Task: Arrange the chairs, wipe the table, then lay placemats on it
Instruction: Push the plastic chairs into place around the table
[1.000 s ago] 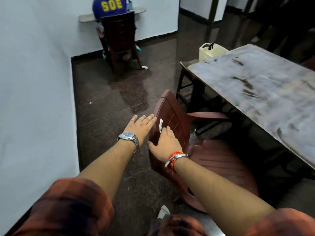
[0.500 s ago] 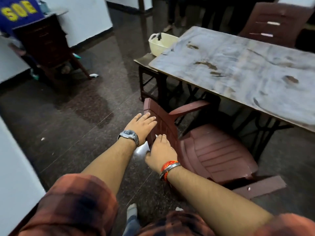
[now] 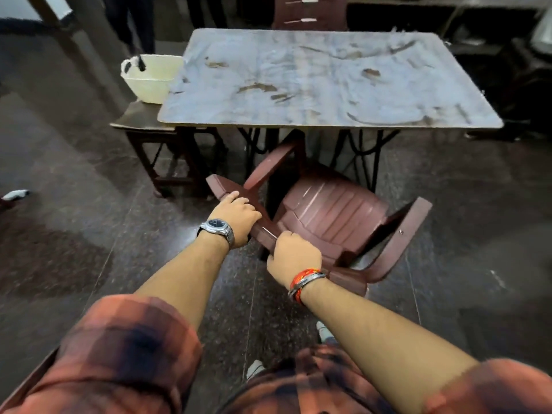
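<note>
Far left, on the dark polished floor (image 3: 74,174): small white scrap (image 3: 15,195), well apart from all furniture.

Next right: low dark side table (image 3: 134,122), right end tucked under the left corner of the worktop (image 3: 328,85). On that side table: cream plastic basket (image 3: 149,82), upright, just beside the worktop edge.

Worktop surface: grey, worn, marked with brown stains. Behind its far edge: second chair (image 3: 310,10), maroon, backrest only in view. Below its near edge: black iron legs (image 3: 372,156), directly ahead of the chair (image 3: 334,216), between it and the space under the worktop.

Chair: maroon plastic with armrests, on the floor just short of the near worktop edge, skewed to that edge, seat toward the worktop, backrest toward the person. One armrest (image 3: 270,165): reaching under the worktop edge, near the iron legs. Contact of all four feet with the floor: cannot tell.

Left hand (image 3: 236,215), wristwatch (image 3: 216,228) on the wrist: clamped on the top rail of the backrest, fingers curled over it beside the armrest joint.

Right hand (image 3: 294,256), red thread and metal bangle (image 3: 304,280) on the wrist: clamped on the same rail, nearer the person, fingertips out of sight behind it.

Bottom of view: rolled plaid sleeves (image 3: 128,348), pale shoes (image 3: 324,330) on the floor.
</note>
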`<state>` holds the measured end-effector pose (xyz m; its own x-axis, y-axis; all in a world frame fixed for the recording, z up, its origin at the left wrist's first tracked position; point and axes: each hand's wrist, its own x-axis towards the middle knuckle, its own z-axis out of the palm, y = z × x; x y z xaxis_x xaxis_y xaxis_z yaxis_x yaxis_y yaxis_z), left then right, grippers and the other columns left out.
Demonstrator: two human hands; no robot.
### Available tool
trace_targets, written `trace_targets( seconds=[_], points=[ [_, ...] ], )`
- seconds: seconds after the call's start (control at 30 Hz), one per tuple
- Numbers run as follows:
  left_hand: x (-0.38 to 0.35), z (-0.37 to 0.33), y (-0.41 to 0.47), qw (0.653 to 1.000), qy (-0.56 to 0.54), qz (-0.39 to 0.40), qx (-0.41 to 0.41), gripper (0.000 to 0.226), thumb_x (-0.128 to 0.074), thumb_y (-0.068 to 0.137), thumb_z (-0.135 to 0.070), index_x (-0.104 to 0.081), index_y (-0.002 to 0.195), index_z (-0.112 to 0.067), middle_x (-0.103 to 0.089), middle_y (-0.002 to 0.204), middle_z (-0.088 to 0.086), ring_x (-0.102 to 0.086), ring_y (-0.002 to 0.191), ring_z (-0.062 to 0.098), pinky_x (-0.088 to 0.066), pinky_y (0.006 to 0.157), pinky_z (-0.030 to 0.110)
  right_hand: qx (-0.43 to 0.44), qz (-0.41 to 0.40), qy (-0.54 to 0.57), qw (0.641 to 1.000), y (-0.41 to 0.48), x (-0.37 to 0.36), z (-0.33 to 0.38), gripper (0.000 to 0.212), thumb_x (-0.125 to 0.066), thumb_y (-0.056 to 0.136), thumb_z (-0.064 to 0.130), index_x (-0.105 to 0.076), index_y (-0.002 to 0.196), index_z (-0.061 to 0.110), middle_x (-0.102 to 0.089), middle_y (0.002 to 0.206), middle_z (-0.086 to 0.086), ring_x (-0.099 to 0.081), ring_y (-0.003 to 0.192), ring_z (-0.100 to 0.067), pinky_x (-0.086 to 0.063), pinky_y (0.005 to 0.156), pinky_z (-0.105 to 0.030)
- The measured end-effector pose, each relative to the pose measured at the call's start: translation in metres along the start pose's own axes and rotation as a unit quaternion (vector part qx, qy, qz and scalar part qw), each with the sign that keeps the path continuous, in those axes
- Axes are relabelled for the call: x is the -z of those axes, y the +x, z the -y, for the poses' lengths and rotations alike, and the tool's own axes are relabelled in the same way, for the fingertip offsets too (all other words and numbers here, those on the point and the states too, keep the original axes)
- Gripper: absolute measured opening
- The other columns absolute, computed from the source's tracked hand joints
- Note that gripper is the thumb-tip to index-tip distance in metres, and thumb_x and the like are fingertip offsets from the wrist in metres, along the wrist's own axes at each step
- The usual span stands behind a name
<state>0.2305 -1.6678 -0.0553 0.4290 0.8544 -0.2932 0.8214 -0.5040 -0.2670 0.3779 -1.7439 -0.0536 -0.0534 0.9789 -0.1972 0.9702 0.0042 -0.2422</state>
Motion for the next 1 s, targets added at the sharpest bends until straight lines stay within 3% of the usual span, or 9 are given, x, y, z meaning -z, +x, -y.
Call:
trace_targets(
  seconds=[0.1, 0.2, 0.4, 0.77, 0.93, 1.0],
  points=[
    [0.000, -0.002, 0.000, 0.999, -0.010, -0.034, 0.007, 0.026, -0.054, 0.084, -0.027, -0.066, 0.107, -0.027, -0.071, 0.113, -0.003, -0.061, 0.113, 0.022, -0.035, 0.100, 0.037, 0.017, -0.015, -0.033, 0.999, -0.007, 0.001, -0.002, 0.019, -0.053, 0.085, 0.020, -0.056, 0.101, 0.013, -0.067, 0.099, -0.006, -0.066, 0.088, -0.029, -0.036, 0.061, -0.031],
    [-0.001, -0.006, -0.002, 0.998, -0.022, -0.049, 0.018, 0.019, -0.054, 0.084, -0.023, -0.069, 0.095, -0.023, -0.074, 0.100, 0.000, -0.065, 0.103, 0.023, -0.037, 0.092, 0.035, 0.049, -0.006, -0.064, 0.997, -0.007, 0.003, -0.006, 0.017, -0.048, 0.088, 0.014, -0.058, 0.101, 0.012, -0.067, 0.102, -0.008, -0.065, 0.092, -0.033, -0.036, 0.064, -0.032],
    [0.001, -0.019, -0.015, 0.999, -0.028, -0.045, 0.005, 0.017, -0.055, 0.080, -0.021, -0.071, 0.087, -0.020, -0.075, 0.090, 0.003, -0.069, 0.090, 0.024, -0.038, 0.085, 0.033, 0.120, 0.013, -0.108, 0.987, -0.014, 0.004, -0.027, 0.018, -0.048, 0.088, 0.014, -0.055, 0.104, 0.011, -0.066, 0.104, -0.010, -0.063, 0.095, -0.034, -0.047, 0.073, -0.038],
    [0.032, -0.117, -0.015, 0.995, -0.054, -0.046, -0.065, 0.022, -0.058, 0.086, -0.027, -0.066, 0.101, -0.013, -0.071, 0.108, 0.008, -0.067, 0.100, 0.030, -0.043, 0.084, 0.034, 0.161, 0.005, -0.173, 0.972, -0.030, 0.024, -0.149, 0.021, -0.049, 0.082, 0.026, -0.057, 0.101, 0.020, -0.067, 0.101, 0.000, -0.064, 0.095, -0.029, -0.045, 0.070, -0.033],
    [0.029, -0.115, -0.008, 0.993, -0.091, -0.063, -0.031, 0.036, -0.060, 0.081, -0.037, -0.059, 0.108, -0.015, -0.063, 0.116, 0.005, -0.057, 0.109, 0.028, -0.042, 0.087, 0.036, 0.216, -0.048, -0.167, 0.961, -0.016, 0.023, -0.158, 0.010, -0.063, 0.066, 0.020, -0.057, 0.073, 0.018, -0.066, 0.068, 0.000, -0.066, 0.061, -0.028, -0.032, 0.049, -0.028],
    [0.031, -0.120, 0.001, 0.992, -0.108, -0.055, -0.025, 0.036, -0.061, 0.079, -0.037, -0.058, 0.109, -0.016, -0.062, 0.117, 0.002, -0.056, 0.110, 0.026, -0.044, 0.086, 0.037, 0.228, -0.058, -0.168, 0.957, -0.011, 0.028, -0.167, 0.006, -0.053, 0.061, 0.022, -0.053, 0.066, 0.018, -0.061, 0.057, 0.001, -0.061, 0.048, -0.025, -0.028, 0.043, -0.024]
  ],
)
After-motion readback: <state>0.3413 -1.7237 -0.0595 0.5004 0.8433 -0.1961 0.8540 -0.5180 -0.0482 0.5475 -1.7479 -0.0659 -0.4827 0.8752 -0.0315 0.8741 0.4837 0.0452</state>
